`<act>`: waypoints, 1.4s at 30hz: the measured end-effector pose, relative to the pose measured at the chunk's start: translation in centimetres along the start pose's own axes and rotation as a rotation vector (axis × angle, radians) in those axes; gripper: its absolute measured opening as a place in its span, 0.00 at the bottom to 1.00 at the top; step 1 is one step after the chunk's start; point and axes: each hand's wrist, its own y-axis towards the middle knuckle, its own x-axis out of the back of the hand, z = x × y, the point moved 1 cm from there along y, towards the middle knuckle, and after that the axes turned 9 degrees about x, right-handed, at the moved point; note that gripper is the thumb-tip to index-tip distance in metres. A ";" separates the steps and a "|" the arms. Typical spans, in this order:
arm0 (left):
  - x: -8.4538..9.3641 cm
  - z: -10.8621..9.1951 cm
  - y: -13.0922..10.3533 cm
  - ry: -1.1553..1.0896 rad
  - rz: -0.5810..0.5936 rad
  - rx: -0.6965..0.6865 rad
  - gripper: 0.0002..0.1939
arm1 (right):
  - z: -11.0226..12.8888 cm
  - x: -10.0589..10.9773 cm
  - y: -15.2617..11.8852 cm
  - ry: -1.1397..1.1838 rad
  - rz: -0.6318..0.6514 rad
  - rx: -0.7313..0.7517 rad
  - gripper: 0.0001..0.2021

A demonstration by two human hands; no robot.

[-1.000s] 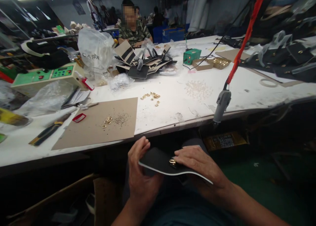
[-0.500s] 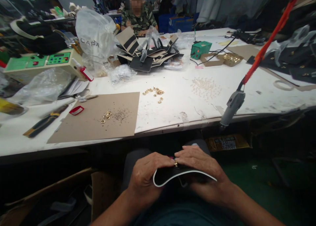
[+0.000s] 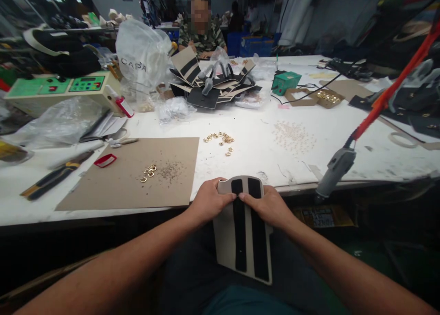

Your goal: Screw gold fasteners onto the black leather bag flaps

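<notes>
Head view, from afar: I note left hand [image 3: 210, 199] and right hand [image 3: 273, 206] pinching the beige panel [image 3: 249, 232] near its curled upper end, thumb tips nearly meeting on a black strip [image 3: 239, 237]. Panel above the lap [image 3: 192, 264], by the table [image 3: 247, 124]. Step, I judge: gripping and bending; next move calls for even thumb pressure.

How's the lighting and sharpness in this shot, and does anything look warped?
Head view: the white tabletop is brightly lit, with near-black shade beneath; head view: the left hand, right hand and black-striped beige panel look fairly clear; head view: black pieces at the right edge are smeared; head view: bare forearms look stretched, likely by a wide lens.
</notes>
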 end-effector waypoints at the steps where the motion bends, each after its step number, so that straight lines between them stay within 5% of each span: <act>1: 0.0 -0.1 0.7 -0.011 0.004 0.025 0.10 | 0.1 0.1 0.7 -0.058 0.011 -0.015 0.14; 9: -0.4 -0.3 4.3 -0.027 0.020 0.117 0.10 | 0.8 0.3 4.2 -0.355 0.055 -0.070 0.09; 21: -0.4 -1.2 5.3 0.202 -0.016 0.093 0.07 | 1.1 0.3 5.5 -0.485 0.101 -0.159 0.09; 28: 0.6 -2.7 5.0 0.519 -0.068 -0.062 0.11 | 1.0 0.1 5.7 -0.468 0.110 -0.176 0.08; 34: 0.9 -2.5 2.1 0.691 -0.256 -0.347 0.34 | 1.1 0.1 5.9 -0.473 0.097 -0.177 0.10; 38: -0.3 -0.4 1.5 0.725 -0.220 -0.616 0.16 | 0.9 0.0 6.1 -0.461 0.087 -0.165 0.10; 42: -1.1 1.8 2.5 0.575 -0.246 -0.625 0.10 | 0.9 0.0 6.1 -0.438 0.092 -0.099 0.10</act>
